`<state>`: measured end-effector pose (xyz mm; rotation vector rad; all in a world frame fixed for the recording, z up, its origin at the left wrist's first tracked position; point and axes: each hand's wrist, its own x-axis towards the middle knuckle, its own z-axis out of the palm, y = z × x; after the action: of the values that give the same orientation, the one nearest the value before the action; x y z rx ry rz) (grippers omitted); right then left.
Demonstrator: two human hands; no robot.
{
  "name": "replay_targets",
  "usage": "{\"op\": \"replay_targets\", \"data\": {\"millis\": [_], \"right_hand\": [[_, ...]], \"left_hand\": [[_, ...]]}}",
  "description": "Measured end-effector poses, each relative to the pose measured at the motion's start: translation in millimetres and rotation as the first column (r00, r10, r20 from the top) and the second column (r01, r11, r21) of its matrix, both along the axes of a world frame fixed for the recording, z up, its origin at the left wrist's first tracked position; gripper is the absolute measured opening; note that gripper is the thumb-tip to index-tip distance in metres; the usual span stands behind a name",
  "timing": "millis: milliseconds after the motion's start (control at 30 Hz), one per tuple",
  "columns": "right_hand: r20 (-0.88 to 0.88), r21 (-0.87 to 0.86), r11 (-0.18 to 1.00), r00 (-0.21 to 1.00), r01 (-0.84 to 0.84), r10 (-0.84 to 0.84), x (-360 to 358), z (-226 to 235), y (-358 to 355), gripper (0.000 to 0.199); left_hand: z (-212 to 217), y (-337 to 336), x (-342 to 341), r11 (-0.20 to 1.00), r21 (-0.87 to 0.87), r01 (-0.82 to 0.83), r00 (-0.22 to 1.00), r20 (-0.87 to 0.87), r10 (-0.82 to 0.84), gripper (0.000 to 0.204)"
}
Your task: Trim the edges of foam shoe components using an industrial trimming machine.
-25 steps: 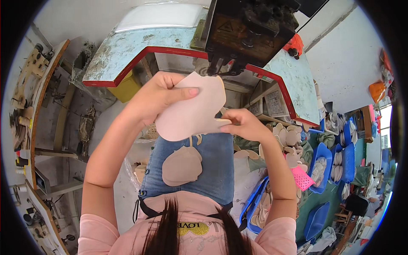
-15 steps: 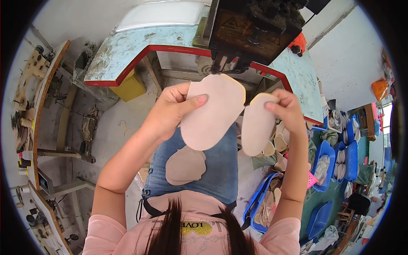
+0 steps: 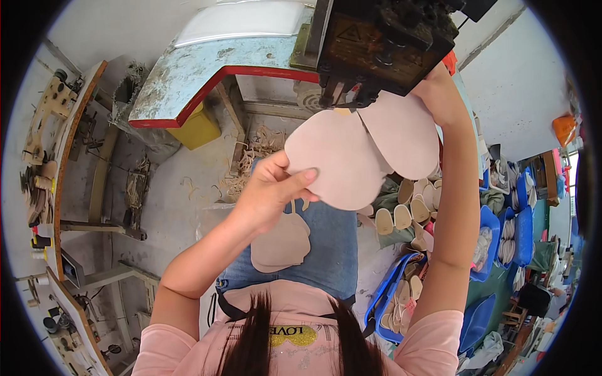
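Note:
Between my left thumb and fingers, my left hand [image 3: 276,191] pinches a pale pink insole-shaped piece [image 3: 335,160] by its lower left edge. Its far end reaches beneath the dark machine head [image 3: 382,50]. A second pale insole-shaped piece [image 3: 404,138] hangs to its right, overlapping it. My right hand [image 3: 436,97] is at the upper right edge of that second piece, beside the machine; its fingers are hidden, so its grip cannot be told. On my lap, over blue jeans, lies a small stack of similar pieces [image 3: 279,244].
A worn light-blue table [image 3: 182,81] with a red edge surrounds the machine. Below it stand a yellow bin [image 3: 197,131] and a heap of scraps [image 3: 260,150]. At right are a blue basket [image 3: 376,307] of pieces and several blue trays [image 3: 523,238]. A wooden shelf [image 3: 78,156] stands left.
My right hand has moved up and forward beside the machine. Both pieces have turned and now overlap under the machine head. My left hand has shifted lower on its piece.

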<state>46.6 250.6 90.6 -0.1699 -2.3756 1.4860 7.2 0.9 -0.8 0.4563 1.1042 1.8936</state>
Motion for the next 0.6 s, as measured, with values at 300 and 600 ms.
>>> {"op": "replay_targets", "data": {"millis": [300,600], "right_hand": [[-0.095,0.004,1.000,0.995,0.015,-0.015,-10.2,-13.6,-6.2,0.003],[0.104,-0.148,0.983,0.990,0.112,-0.097,14.6,-23.3,-27.7,0.031]], "left_hand": [[-9.9,-16.0,-27.3,0.995,-0.039,-0.087,0.995,-0.045,0.085,0.020],[-45.4,-16.8,-45.9,0.935,-0.333,-0.121,0.948,-0.317,0.010,0.023]]}}
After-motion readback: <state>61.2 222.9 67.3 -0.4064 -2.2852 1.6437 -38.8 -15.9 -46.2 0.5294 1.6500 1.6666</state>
